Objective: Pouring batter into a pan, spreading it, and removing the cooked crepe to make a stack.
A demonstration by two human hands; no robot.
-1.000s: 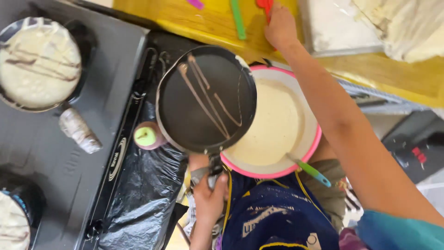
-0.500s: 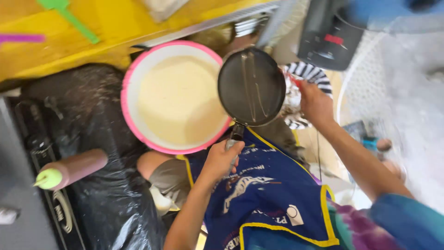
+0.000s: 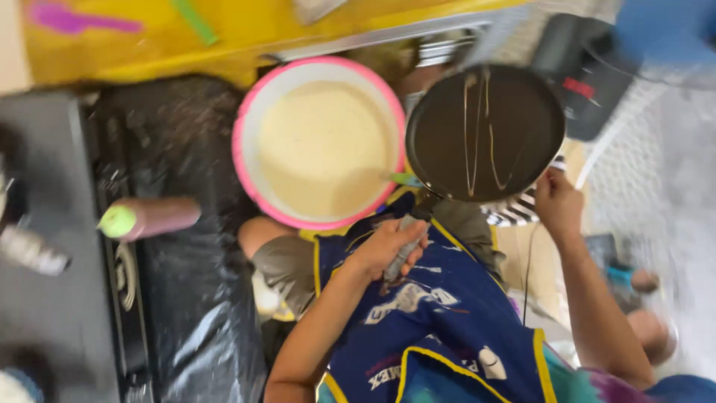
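A person in a blue apron (image 3: 440, 328) with yellow trim holds a round dark pan (image 3: 485, 133) by its grey handle, the left hand (image 3: 388, 250) closed tight around the grip. The pan is held in the air, to the right of a pink-rimmed bowl (image 3: 246, 160) and slightly overlapping its edge; thin pale streaks of batter run across the pan's dark face. The right hand (image 3: 558, 203) sits at the pan's lower right rim, fingers curled; whether it grips the rim or only touches it cannot be told from this blurred view.

The bowl is filled with smooth cream-coloured batter (image 3: 324, 145), and the green handle of a utensil (image 3: 406, 180) pokes out at its right edge, just beside the pan. Black plastic sheeting (image 3: 186, 298) lies crumpled to the left of the bowl, with a reddish-brown squeeze bottle (image 3: 153, 218) with a pale green cap lying on its side upon it. A dark stove top (image 3: 52, 321) runs along the far left. Above the bowl stretches a yellow counter (image 3: 134, 37) carrying a magenta tool (image 3: 67, 16) and a green one (image 3: 195, 21).
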